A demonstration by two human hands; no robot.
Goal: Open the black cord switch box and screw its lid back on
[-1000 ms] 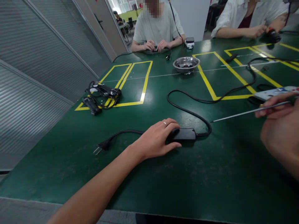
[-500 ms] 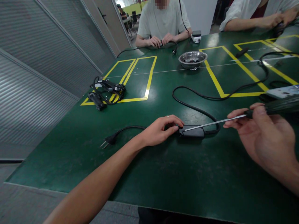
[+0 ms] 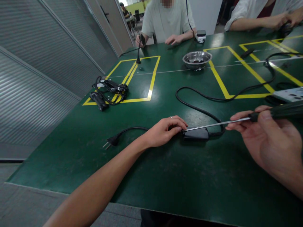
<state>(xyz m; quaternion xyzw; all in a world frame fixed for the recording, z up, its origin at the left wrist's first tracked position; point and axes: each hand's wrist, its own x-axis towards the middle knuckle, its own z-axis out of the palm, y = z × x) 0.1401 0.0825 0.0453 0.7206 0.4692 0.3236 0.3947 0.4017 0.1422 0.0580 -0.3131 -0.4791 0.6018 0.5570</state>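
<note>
Bracing the black box [image 3: 197, 134], right of frame centre, the left hand [image 3: 165, 131] pinches its end; the right hand [image 3: 272, 142] grips a screwdriver [image 3: 220, 124]. Tip placement seems in hand, next calling for steady alignment.

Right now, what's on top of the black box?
A screwdriver held in the right hand reaches across the black box, its tip beside the left hand; whether it touches the box is unclear. The left hand hides part of the box's left end.
</note>
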